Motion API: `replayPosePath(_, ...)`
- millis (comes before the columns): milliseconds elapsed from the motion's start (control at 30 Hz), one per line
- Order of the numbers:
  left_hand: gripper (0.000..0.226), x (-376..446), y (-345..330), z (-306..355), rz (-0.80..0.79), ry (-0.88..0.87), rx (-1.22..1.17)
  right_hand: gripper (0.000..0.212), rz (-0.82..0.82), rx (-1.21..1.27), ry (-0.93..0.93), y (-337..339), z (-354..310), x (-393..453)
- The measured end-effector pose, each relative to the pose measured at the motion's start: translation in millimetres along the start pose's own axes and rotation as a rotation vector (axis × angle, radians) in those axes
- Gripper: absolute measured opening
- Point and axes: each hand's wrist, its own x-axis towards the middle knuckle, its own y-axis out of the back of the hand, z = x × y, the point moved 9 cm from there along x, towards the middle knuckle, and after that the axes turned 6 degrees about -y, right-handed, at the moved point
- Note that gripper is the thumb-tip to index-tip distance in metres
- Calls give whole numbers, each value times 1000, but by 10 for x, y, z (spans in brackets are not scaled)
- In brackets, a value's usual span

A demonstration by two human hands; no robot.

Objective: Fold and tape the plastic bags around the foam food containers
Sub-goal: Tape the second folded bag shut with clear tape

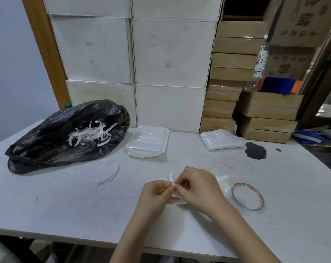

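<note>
A small foam container in a clear plastic bag (222, 184) lies on the white table (66, 202) under my hands, mostly hidden by them. My left hand (157, 194) pinches the near end of a thin white backing strip (171, 178) at the bag's left edge. My right hand (197, 184) rests on the bagged container, with its fingertips meeting the left hand's at the same strip. Right of my right hand, a roll of tape (247, 196) lies flat. Farther back are a stack of bagged containers (147, 142) and another wrapped pack (220, 139).
A black rubbish bag (66, 137) holding several white strips sits at the back left. One loose curled strip (109, 174) lies in front of it. A dark patch (255, 150) marks the table at the right. White boxes (170, 54) and cardboard boxes (233, 73) stand stacked behind.
</note>
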Motion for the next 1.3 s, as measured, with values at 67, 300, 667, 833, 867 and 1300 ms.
replayPosePath(67,27,-2,-3,29,25,-12,20,12,9,25,-31,16,45,2)
replayPosePath(300,32,7,13,40,53,-21,97,15,-5,-6,-16,3,21,-6)
replayPosePath(667,36,15,-2,58,62,-19,103,16,-39,42,-22,26,68,-29)
replayPosePath(833,39,-2,-22,118,50,-51,124,8,-18,69,-89,72,74,-24)
replayPosePath(867,38,-1,-20,122,51,-50,124,7,-24,82,-108,79,82,-18)
replayPosePath(1300,30,27,39,62,80,61,126,19,74,526,-151,191,368,-14)
